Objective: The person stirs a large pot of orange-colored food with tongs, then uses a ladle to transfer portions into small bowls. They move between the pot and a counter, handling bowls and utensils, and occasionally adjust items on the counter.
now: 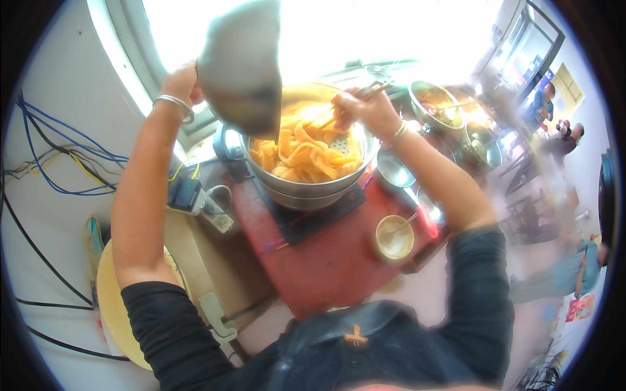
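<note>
My left hand [182, 84] grips the edge of a round metal bowl or lid [239, 68], blurred and tipped on its side above the left of a steamer pot [303, 188]. My right hand [367, 111] holds wooden chopsticks [326, 121], their tips down among wide yellow strips of food [313, 151]. These strips look like noodles or sheets and fill most of the perforated metal steamer. Part of the pot's far side lies behind the tilted metal piece. Under the pot is a black cooktop [313, 220] on a red table [313, 264].
A bowl with a spoon [395, 237] and a red-handled metal pan [395, 168] sit to the right. Farther back stand metal basins of food [436, 105]. Cables and a power strip [215, 210] lie left, above a round yellow lid or board [115, 303]. People [543, 105] are at far right.
</note>
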Demonstrator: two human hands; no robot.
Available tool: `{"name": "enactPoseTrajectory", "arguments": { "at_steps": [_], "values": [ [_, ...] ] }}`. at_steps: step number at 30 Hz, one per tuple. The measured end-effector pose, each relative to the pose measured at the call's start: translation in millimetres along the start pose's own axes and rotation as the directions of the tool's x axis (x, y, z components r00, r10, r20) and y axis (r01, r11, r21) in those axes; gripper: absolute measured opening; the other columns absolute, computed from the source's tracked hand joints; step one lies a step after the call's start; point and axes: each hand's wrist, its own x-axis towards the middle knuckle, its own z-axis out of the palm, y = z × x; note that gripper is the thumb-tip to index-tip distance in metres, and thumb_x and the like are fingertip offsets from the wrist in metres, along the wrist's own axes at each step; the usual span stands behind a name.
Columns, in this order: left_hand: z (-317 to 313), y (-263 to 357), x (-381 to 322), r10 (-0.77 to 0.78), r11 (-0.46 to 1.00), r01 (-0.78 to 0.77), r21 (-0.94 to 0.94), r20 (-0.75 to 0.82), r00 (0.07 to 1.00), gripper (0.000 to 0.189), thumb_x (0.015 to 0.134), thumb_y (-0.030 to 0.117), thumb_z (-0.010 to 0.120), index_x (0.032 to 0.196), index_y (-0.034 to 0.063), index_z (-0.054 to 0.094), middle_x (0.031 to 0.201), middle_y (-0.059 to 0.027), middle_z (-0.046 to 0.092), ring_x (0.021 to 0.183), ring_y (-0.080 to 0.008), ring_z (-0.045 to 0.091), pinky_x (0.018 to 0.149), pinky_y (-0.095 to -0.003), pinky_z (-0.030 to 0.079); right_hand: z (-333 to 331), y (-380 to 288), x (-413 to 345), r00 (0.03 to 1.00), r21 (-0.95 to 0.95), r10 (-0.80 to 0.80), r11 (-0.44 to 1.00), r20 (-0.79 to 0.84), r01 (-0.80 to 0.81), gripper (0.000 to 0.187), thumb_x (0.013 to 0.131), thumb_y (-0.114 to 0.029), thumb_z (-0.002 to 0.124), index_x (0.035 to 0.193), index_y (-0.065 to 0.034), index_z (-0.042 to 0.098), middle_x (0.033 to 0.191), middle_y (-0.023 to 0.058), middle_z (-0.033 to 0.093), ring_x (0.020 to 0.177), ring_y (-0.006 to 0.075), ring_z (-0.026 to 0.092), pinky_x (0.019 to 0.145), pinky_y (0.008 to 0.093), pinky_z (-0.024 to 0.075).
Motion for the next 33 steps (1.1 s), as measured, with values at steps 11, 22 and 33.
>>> {"name": "enactPoseTrajectory", "arguments": {
  "at_steps": [11,22,33],
  "values": [
    [-5,0,-13,0.028,1.0,-0.028,-0.003,-0.035,0.999,0.032,0.097,0.03,0.034,0.083,0.0075,0.053,0.063,-0.0015,0.047,0.05,-0.0117,0.04,0.046,-0.0259,0.035,7,-17,-39,0.999,-0.018,0.049,0.999,-0.018,-0.049,0.018,0.085,-0.007,0.052,0.077,0.0048,0.063,0.061,0.0085,0.062,0.051,0.0126,0.06,0.049,0.0241,0.0505],
    [-14,0,-8,0.073,0.997,-0.073,0.0,-0.035,0.997,0.033,0.096,0.029,0.039,0.071,0.0111,0.051,0.051,0.0034,0.037,0.041,-0.0067,0.027,0.038,-0.0228,0.022,-49,8,-17,0.985,-0.294,-0.052,0.956,-0.164,0.002,0.016,0.087,-0.01,0.056,0.083,0.0037,0.063,0.066,0.0055,0.061,0.056,0.0109,0.06,0.049,0.0237,0.0494],
    [-20,10,-20,0.025,1.0,-0.025,-0.001,-0.014,1.0,0.034,0.094,0.025,0.032,0.071,0.0113,0.052,0.051,0.0048,0.034,0.04,-0.0072,0.025,0.037,-0.0238,0.02,-44,-34,-53,0.969,-0.121,0.247,0.962,0.016,-0.243,0.02,0.087,-0.014,0.056,0.075,0.0007,0.063,0.062,0.0081,0.062,0.05,0.0144,0.061,0.048,0.0264,0.0505]
  ]
}}
